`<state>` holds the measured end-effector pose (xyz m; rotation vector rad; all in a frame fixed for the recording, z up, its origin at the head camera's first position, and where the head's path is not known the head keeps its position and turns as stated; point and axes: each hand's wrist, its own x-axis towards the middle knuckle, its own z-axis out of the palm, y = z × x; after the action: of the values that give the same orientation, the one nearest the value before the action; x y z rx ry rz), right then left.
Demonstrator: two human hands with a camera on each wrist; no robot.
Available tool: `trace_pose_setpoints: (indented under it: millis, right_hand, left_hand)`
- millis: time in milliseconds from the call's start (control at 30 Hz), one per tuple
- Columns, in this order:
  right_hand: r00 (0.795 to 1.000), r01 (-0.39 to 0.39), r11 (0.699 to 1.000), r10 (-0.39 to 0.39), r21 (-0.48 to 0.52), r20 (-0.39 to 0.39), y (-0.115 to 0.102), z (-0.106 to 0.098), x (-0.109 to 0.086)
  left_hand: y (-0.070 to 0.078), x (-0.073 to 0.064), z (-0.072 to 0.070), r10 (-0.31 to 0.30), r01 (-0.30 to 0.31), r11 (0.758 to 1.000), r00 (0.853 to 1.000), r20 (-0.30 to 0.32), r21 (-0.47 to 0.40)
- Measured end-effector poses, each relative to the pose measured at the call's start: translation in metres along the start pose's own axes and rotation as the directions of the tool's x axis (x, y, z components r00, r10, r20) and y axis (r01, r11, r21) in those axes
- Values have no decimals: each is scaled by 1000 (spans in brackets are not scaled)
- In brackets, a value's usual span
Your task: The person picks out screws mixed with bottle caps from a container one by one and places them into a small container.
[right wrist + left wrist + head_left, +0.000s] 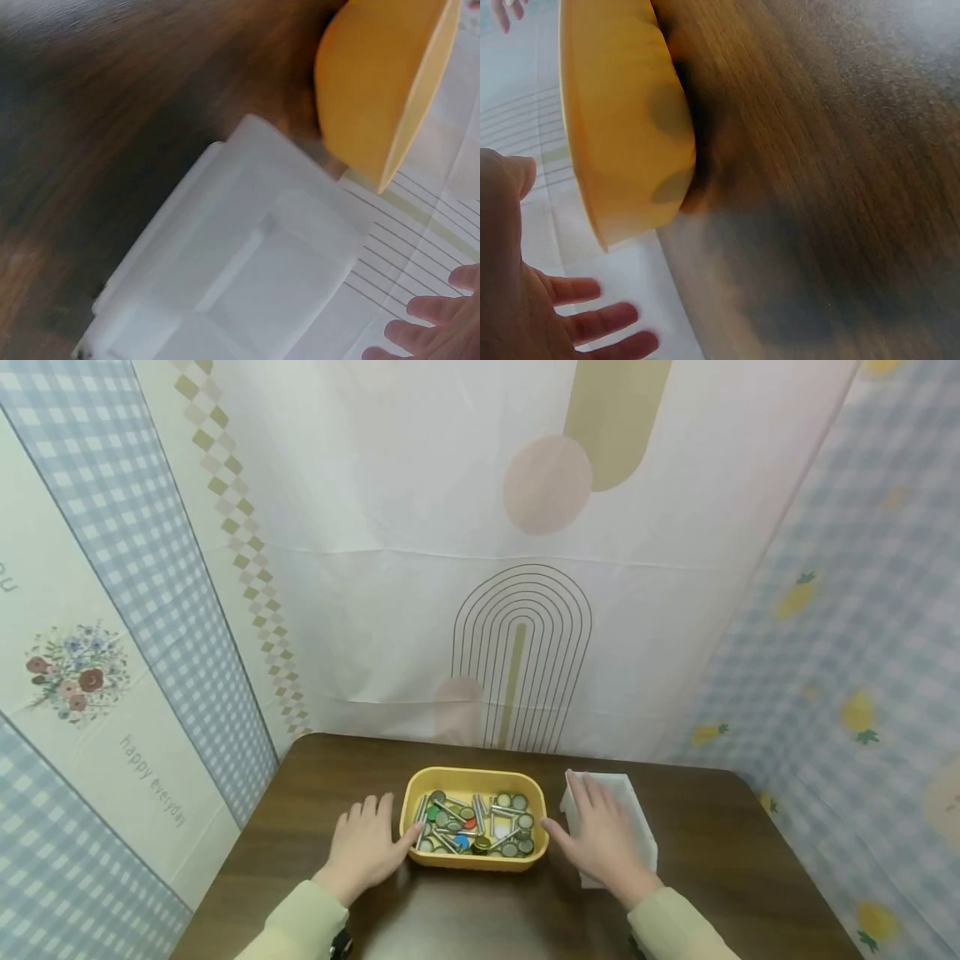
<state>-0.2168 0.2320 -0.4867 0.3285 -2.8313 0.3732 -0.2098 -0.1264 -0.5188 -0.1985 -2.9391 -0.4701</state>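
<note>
The yellow bin [480, 862] sat upright on the bench [480, 914], in the middle of its width, between your two hands. Inside it lay a loose mix of round caps [504, 799], most of them silvery or dull, and slim silver rods [480, 814], with a green, a red, a blue and a white piece among them.

Your left hand [363, 843] was at the bin's left end, its fingers spread and holding nothing; the thumb reached in front of the near left corner, and you could not tell whether it touched. Your right hand [596, 843] was extended too, grasping nothing, its fingers in front of the white box [636, 818] and its thumb beside the bin's right end; contact with either was unclear. That white box stood just right of the bin, apart from it.

You wore pale sleeves [303, 920], with a dark band [341, 942] at the left wrist. Beyond the bench's far edge hung a white cloth [360, 627] with arches. On the left cloth [112, 760] you could read "happy everyday" below a printed bouquet, with "ou" cut by the picture's edge. Pineapples patterned the right cloth [832, 693].
</note>
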Motion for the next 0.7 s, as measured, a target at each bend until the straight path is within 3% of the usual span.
trace_pose_setpoints:
  millis: [100,200,333,467,700]
  right_hand:
    - [1000,-15,996,15,93,-1,-7,-2,8]
    - [996,-83,975,77,208,36,-14,-4,16]
    - [976,-215,891,178,400,128,-25,-4,27]
    - [957,-287,823,226,490,181,-35,2,38]
    - [970,-237,838,174,492,171,-40,17,46]
  left_hand:
    - [1,6,5,-34,34,999,999,13,-27]
    - [3,10,11,-51,53,997,998,36,-52]
    - [5,12,19,-61,65,996,996,60,-60]
    - [4,14,21,-58,63,996,996,69,-62]
    - [2,18,23,83,-82,995,997,-8,47]
